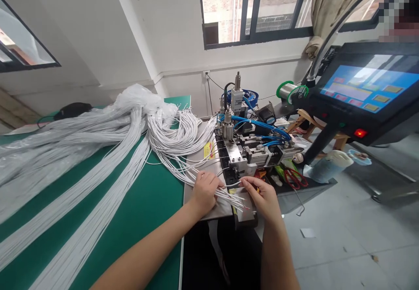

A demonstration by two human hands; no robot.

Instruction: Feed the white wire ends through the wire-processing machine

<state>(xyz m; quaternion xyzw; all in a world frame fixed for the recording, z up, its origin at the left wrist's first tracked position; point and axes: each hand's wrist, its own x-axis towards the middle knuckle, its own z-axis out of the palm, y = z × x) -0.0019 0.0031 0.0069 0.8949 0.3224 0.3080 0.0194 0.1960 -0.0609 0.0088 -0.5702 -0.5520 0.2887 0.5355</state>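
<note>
My left hand (pixel 205 190) is closed around a bunch of white cables (pixel 233 199), whose stripped ends with thin coloured wires stick out to the right. Between the thumb and fingers of my right hand (pixel 262 195) is the end of a single white cable (pixel 233 184), held at the front of a benchtop machine (pixel 236 157) with metal cylinders and blue air hoses. From the bunch, the cables run back to a looped heap (pixel 176 139) on the left. A few separate cables lie across the metal plate (pixel 214 168) beside the machine.
Long cable bundles (pixel 108 194), partly under clear plastic (pixel 137 96), cover much of the green table (pixel 157 229). To the right are red-handled scissors (pixel 294 177), a solder wire spool (pixel 292 91) and a lit touchscreen (pixel 363 87). A person is partly visible at upper right.
</note>
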